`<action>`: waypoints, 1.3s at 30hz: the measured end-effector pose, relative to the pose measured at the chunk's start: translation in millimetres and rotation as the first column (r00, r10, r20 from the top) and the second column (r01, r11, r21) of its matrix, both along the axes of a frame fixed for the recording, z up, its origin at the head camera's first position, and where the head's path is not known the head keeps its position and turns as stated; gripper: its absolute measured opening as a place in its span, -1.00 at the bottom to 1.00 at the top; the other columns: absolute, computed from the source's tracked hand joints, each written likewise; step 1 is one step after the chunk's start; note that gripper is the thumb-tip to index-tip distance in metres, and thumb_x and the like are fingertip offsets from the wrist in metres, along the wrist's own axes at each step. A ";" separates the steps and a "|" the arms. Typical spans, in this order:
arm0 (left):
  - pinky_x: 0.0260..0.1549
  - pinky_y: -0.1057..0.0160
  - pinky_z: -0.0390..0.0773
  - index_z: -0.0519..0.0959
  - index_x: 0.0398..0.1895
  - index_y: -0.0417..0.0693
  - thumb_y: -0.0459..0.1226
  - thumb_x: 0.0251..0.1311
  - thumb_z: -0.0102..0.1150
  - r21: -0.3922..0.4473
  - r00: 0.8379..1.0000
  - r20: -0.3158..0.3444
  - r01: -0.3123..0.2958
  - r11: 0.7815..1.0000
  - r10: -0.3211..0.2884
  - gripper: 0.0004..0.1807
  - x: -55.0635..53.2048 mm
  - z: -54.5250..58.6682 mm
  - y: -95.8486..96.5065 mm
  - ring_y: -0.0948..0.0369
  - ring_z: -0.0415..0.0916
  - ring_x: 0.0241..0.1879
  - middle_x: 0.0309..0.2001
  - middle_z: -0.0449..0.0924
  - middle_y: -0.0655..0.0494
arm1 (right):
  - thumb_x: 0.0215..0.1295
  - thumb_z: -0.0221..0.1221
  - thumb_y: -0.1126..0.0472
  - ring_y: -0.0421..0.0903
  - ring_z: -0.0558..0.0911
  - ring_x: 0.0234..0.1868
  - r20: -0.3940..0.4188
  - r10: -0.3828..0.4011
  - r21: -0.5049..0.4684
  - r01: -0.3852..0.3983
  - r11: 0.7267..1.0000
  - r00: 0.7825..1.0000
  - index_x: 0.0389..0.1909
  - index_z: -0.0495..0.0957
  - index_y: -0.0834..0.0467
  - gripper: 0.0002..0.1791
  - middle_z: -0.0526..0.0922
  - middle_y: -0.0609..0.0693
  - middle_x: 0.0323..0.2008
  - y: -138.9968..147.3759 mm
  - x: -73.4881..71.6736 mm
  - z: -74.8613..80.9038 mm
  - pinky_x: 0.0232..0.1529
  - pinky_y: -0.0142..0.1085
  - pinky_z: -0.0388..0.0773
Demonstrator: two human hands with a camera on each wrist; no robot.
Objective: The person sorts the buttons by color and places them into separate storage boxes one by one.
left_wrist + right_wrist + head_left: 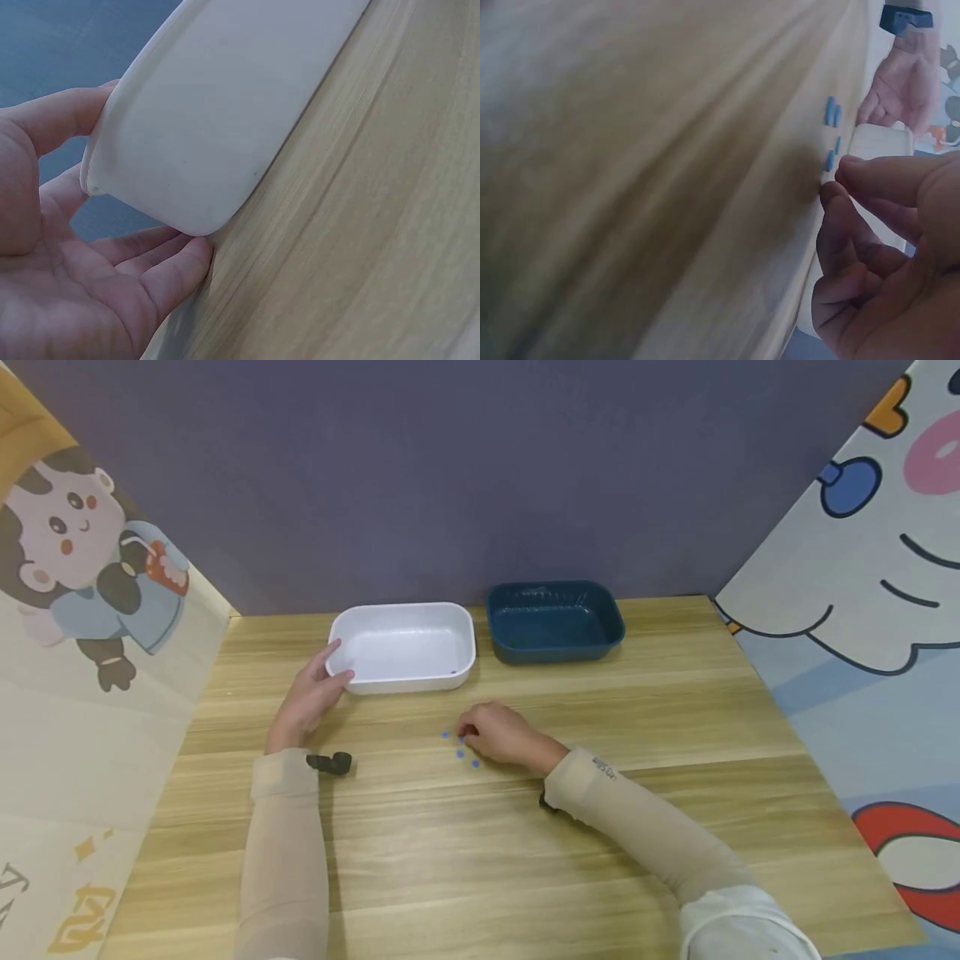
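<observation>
My left hand (311, 693) grips the left end of a white plastic tray (401, 683). In the left wrist view, digits of that hand (82, 247) reach the rim, and others touch the lower wall near the table. One small blue piece (453, 672) lies inside the tray. My right hand (498, 732) is low over the table, fingers bent, beside several small blue pieces (460, 753). In the right wrist view, thumb and index tips of the right hand (885, 232) are close together, slightly apart, near a blue piece (829, 160). Nothing shows between them.
A dark teal tray (555, 653) stands right of the white one, near the grey-blue back wall (480, 485). Cartoon-printed panels flank the wooden table (420, 860) on both sides. Black wrist-worn devices (330, 764) sit at the cuffs.
</observation>
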State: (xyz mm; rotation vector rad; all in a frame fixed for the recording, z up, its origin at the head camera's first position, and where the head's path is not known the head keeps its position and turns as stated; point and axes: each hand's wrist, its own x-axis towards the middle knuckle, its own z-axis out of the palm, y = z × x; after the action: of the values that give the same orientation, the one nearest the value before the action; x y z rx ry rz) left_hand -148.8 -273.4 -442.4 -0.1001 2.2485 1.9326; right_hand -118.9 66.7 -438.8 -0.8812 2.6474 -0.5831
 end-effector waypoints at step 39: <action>0.41 0.03 0.20 -0.09 0.65 0.22 -0.26 0.46 0.11 0.044 0.999 0.038 -0.001 0.999 -0.001 -0.17 0.3 1.6 -0.9 -0.08 0.00 0.52 0.63 -0.34 -0.03 | 0.31 0.31 0.32 -0.21 0.52 -0.43 0.303 -0.114 -0.347 0.221 0.912 0.946 -0.28 0.64 0.18 -0.97 0.61 -0.09 -0.44 2.0 -3.8 -1.8 -0.40 -0.40 0.50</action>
State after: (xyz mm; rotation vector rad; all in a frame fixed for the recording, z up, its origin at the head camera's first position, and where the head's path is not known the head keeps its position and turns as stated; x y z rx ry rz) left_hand -148.5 -274.3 -440.9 -0.1298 2.1811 1.9617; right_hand -122.6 68.7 -440.6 -0.6064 2.4051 -1.1987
